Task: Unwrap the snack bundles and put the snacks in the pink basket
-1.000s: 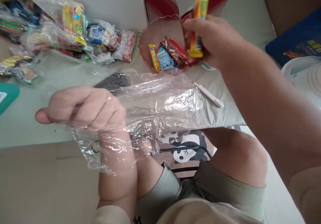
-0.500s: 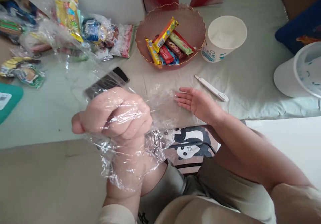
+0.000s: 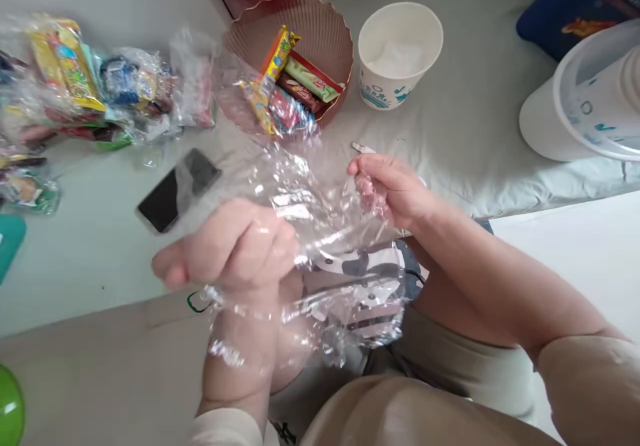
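Note:
A crumpled sheet of clear plastic film (image 3: 345, 233) stretches between my two hands, above my lap. My left hand (image 3: 235, 246) is a fist inside or behind the film, which also drapes over the wrist. On the other side my right hand (image 3: 387, 186) pinches the film with curled fingers. Whether the film is a bag or a flat sheet I cannot tell. Just behind my right hand lies a white utility knife (image 3: 363, 147), mostly hidden. A black phone (image 3: 177, 191) rests beyond my left hand. The pink ribbed bowl (image 3: 327, 29) holds several wrapped snack bars (image 3: 313, 78).
A white paper cup (image 3: 383, 89) with something white inside stands right of the bowl. More cups (image 3: 543, 123) lie at far right near a dark blue object (image 3: 565, 16). Several packaged snacks (image 3: 70, 66) are heaped at left. A green round object (image 3: 7, 406) shows at lower left.
My right hand has closed from spread fingers onto the film. The film now spans both hands. The view has shifted, so the bowl and cup sit further left.

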### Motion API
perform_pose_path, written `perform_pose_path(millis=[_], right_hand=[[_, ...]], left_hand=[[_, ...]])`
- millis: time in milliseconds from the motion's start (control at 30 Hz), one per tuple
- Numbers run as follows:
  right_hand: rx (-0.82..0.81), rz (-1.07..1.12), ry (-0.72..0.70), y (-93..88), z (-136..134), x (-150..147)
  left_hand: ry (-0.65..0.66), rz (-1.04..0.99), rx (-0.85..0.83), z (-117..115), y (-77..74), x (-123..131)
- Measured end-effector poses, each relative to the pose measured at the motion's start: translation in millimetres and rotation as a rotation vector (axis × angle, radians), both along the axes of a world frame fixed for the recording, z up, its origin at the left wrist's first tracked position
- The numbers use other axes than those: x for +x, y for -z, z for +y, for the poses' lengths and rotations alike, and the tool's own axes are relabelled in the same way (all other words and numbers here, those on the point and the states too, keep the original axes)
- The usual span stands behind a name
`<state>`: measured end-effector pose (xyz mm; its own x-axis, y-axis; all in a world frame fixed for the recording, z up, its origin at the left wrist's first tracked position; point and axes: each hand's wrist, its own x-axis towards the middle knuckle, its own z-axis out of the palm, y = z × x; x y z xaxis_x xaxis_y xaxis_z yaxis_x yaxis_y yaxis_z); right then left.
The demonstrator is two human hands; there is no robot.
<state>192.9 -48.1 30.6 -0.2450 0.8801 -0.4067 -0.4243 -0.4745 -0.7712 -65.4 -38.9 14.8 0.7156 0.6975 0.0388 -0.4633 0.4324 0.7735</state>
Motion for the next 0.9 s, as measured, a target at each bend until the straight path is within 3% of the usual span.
perform_pose_path(millis=[33,100,167,267,400,500,567,667,733,833,900], right_hand=[[0.036,-0.062,0.1,0.3,0,5],[0.083,-0.167,0.27,0.8,2,14],[0.104,-0.24,0.374,1.3,4,24],[0.127,-0.316,0.449,2.0,6,35],[0.172,-0.37,0.433,5.2,6,38],[0.204,-0.398,0.415,9.1,7,38],[0.255,-0.423,0.492,10.9,8,40],[0.429,-0.542,0.615,10.0,3,43],[0.576,-0.67,0.613,7.3,-5,44],[0.835,-0.827,0.458,3.3,-19,43],[1.048,-0.871,0.179,3.0,-26,42]], left_hand=[[0.214,-0.276,0.137,13,-5.2,-2],[0.454,-0.507,0.257,37,-12.8,-5],[0.48,-0.482,0.284,50,-17.0,-7],[0.26,-0.106,0.223,51,-22.1,-10],[-0.223,0.435,-0.001,38,-32.0,-5],[-0.37,0.752,-0.096,34,-35.3,2],[-0.417,0.794,-0.103,35,-33.5,4],[-0.553,0.67,-0.16,41,-26.3,1],[-0.61,0.623,-0.227,45,-19.9,-4],[-0.645,0.65,-0.246,48,-10.7,-14],[-0.673,0.691,-0.19,48,-7.2,-20]])
